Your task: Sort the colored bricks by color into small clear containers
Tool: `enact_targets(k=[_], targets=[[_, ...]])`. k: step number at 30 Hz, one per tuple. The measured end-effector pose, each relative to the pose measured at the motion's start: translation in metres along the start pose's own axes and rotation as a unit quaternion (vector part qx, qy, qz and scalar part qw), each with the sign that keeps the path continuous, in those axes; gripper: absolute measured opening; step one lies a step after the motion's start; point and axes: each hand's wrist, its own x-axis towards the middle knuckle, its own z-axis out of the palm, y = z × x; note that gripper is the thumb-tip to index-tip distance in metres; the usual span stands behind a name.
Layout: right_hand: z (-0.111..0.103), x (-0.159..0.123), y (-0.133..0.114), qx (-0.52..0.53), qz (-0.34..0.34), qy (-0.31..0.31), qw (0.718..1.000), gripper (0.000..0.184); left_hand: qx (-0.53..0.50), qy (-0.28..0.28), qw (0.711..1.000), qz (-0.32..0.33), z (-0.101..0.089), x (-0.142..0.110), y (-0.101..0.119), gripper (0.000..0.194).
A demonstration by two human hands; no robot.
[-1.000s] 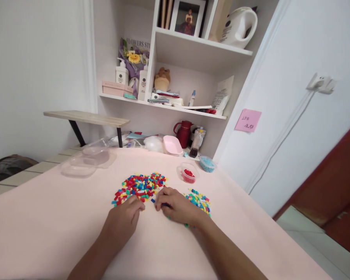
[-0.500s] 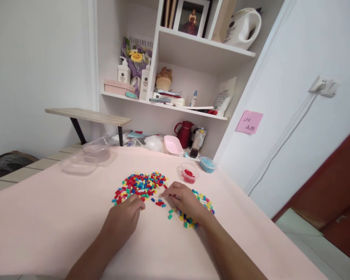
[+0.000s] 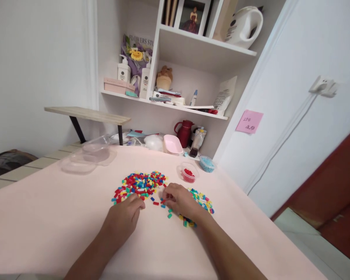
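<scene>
Small coloured building bricks (image 3: 144, 182) lie in a loose heap at the table's middle. A second heap of bricks (image 3: 204, 200) spreads to the right, partly hidden by my right hand and forearm. My left hand (image 3: 127, 210) rests at the near edge of the first heap, fingers curled together; whatever they hold is hidden. Between the heaps, my right hand (image 3: 179, 199) is closed in a pinch, with a red brick (image 3: 163, 201) at its fingertips. A few stray bricks, among them another red brick (image 3: 155, 203), lie between my hands.
Beyond the heaps stand a clear tub of red bricks (image 3: 189, 175) and a tub of blue pieces (image 3: 207, 164). Clear plastic containers (image 3: 84, 159) sit at the back left. A pink tray (image 3: 172, 144), a red jug (image 3: 184, 133) and a bottle (image 3: 196, 144) line the back.
My right hand has drawn its fingers in and closed around a red brick among the stray ones. The left hand has stayed in place.
</scene>
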Motion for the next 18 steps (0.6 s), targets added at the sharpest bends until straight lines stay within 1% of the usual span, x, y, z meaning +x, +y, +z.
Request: enact_targets(k=[4, 7, 9, 10, 13, 14, 16, 18], targets=[[-0.008, -0.002, 0.007, 0.114, 0.019, 0.017, 0.993, 0.010, -0.007, 0.009, 1.000, 0.010, 0.002, 0.000, -0.003, 0.034], [-0.020, -0.004, 0.018, 0.179, 0.040, 0.071, 0.980, 0.005, -0.022, 0.025, 0.999, 0.009, 0.006, 0.001, -0.005, 0.034], [-0.028, -0.004, 0.029, 0.209, 0.079, 0.142, 0.964, 0.012, -0.035, 0.047, 0.998, 0.004, 0.010, 0.001, -0.006, 0.033], [-0.032, -0.004, 0.035, 0.221, 0.107, 0.192, 0.950, 0.017, -0.041, 0.057, 0.998, 0.002, 0.011, 0.001, -0.006, 0.032], [-0.037, -0.003, 0.060, 0.235, 0.189, 0.353, 0.886, 0.029, -0.052, 0.063, 0.997, 0.001, 0.013, 0.000, -0.005, 0.031], [-0.038, -0.002, 0.068, 0.227, 0.210, 0.387, 0.869, 0.032, -0.050, 0.060, 0.997, -0.001, 0.013, 0.000, -0.005, 0.031], [-0.038, -0.003, 0.083, 0.206, 0.238, 0.415, 0.854, 0.036, -0.044, 0.052, 0.998, -0.005, 0.013, 0.000, -0.005, 0.032], [-0.039, -0.004, 0.093, 0.207, 0.249, 0.421, 0.847, 0.041, -0.037, 0.046, 0.998, -0.008, 0.013, 0.000, -0.005, 0.032]])
